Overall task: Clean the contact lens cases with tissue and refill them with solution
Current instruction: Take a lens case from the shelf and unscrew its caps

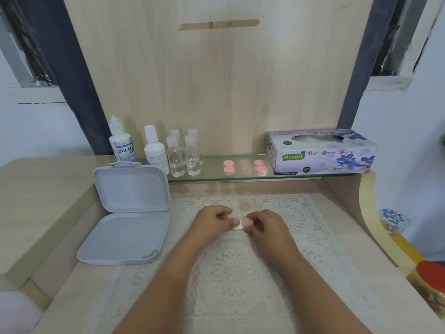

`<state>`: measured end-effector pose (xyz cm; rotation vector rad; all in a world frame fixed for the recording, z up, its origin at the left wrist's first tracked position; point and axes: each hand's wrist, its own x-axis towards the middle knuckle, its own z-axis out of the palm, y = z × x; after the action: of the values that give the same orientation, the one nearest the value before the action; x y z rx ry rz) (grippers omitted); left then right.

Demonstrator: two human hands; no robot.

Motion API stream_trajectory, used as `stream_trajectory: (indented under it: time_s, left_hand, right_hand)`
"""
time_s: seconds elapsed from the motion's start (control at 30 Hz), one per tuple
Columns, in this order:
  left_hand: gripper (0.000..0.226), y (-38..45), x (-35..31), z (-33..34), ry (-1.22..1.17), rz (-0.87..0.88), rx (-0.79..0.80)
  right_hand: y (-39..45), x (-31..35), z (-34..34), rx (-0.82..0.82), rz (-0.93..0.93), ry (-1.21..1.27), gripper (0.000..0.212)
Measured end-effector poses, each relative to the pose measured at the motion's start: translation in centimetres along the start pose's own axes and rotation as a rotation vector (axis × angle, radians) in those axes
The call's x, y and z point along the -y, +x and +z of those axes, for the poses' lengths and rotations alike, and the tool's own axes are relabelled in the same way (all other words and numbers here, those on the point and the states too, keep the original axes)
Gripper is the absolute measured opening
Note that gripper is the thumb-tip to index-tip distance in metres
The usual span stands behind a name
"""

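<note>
Lace mat [240,273] (openwork cloth); glass shelf [212,174] glossy; matt plastic box [125,237].

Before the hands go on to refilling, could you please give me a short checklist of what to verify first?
1. Both hands on the work: left hand and right hand meet at the pink lens case: ok.
2. Tissue in use: white tissue wad at the case: ok.
3. Case wiped dry inside: cannot tell.
4. Solution bottle upright, capped on the glass shelf: ok.
5. Spare tissue: tissue box open on top: ok.
</note>
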<state>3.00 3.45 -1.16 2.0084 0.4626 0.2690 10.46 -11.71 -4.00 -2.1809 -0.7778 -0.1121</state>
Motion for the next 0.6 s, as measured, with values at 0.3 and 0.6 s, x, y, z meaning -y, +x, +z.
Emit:
stream_trajectory:
  time_s: [0.3,0.6]
  left_hand:
    - [0.015,-0.4,1.1,1.6,0.181,0.127,-0.160]
    - [0.016,-0.7,1.1,1.8,0.253,0.174,-0.192]
  right_hand:
    - [0.0,0.1,-0.2,0.013,-0.019,-0.024,0.021]
    - [-0.1,0.5,-0.3,0.032,0.080,-0.001,0.050]
